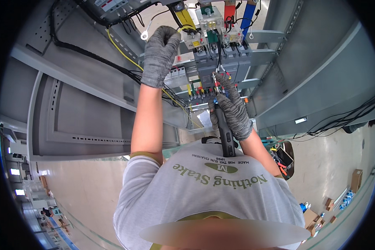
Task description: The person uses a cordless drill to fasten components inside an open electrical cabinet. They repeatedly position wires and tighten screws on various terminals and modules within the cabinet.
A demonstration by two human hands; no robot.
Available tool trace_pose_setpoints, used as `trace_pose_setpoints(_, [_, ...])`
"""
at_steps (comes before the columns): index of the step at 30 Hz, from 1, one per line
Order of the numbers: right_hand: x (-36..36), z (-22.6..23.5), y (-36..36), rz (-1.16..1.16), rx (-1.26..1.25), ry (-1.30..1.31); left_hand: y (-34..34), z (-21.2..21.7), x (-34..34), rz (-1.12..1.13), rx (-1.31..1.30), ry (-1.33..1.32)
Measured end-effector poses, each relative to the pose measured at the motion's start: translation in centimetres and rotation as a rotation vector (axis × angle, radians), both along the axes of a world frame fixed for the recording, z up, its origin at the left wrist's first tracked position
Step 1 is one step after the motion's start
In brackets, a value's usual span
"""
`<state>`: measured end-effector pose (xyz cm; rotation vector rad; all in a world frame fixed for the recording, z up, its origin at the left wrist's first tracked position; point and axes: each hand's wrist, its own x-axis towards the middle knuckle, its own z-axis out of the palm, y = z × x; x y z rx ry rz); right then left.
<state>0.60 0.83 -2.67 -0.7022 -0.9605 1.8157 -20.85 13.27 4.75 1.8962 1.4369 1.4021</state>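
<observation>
My left hand (159,56), in a grey knit glove, is raised beside a yellow busbar (185,17), with its fingers curled in. A yellow wire (186,28) runs close to its fingertips; whether they pinch it is hidden. Just left of these fingers hangs a ring terminal (144,35) on a dark wire. Lower down, my right hand (234,110), gloved alike, is wrapped round a black cordless screwdriver (225,131). The screwdriver's tip points up toward a grey circuit breaker (223,64). Clear terminal covers (210,18) sit above the breaker.
Grey cabinet walls (321,62) rise on both sides, with a perforated frame (91,139) at left. A black cable bundle (96,62) crosses the left side. Red (229,12) and blue (249,16) busbars stand at the top. A tool bag (284,158) lies at right.
</observation>
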Motion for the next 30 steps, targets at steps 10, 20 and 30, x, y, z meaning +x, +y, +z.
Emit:
trace_pose_setpoints(10, [0.6,0.0,0.4,-0.008,0.045,-0.049,2.2,0.0,1.5,0.074,0.507,0.556])
trace_pose_setpoints(20, [1.4,0.4,0.5,-0.031,-0.025,-0.02,4.5,1.2,0.5,-0.041,0.646,0.943])
trace_pose_setpoints(30, [1.1,0.7,1.1,-0.024,-0.001,-0.033,4.6,1.2,1.4,0.097,0.608,0.897])
